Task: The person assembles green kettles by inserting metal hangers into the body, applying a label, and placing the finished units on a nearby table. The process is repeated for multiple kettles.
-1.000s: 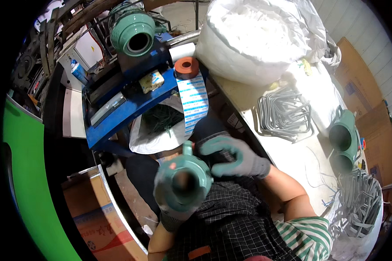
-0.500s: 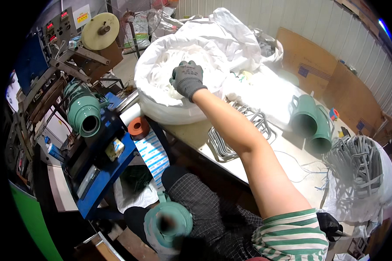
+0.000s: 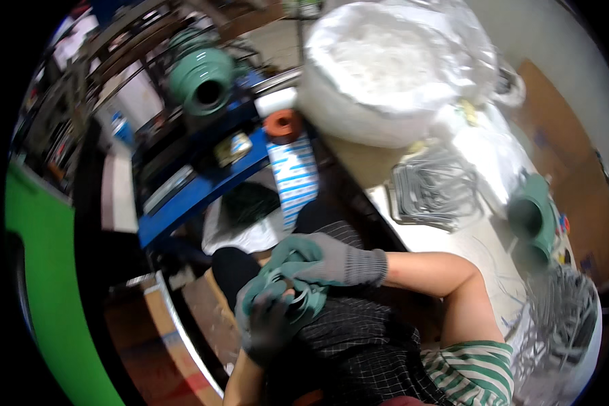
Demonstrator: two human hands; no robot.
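The white table (image 3: 423,245) bears a big white sack (image 3: 358,122) toward its far edge and bent wire frames (image 3: 434,189) along its left edge. Off that edge, above the lap, is a hollow green piece (image 3: 314,302), probably light, stiff plastic, a bit slick yet not fragile; its outer wall looks the surest hold. The left hand (image 3: 267,328) wraps its near side; the right hand (image 3: 321,258) curls at the rim, though blur hides whether it pinches anything.
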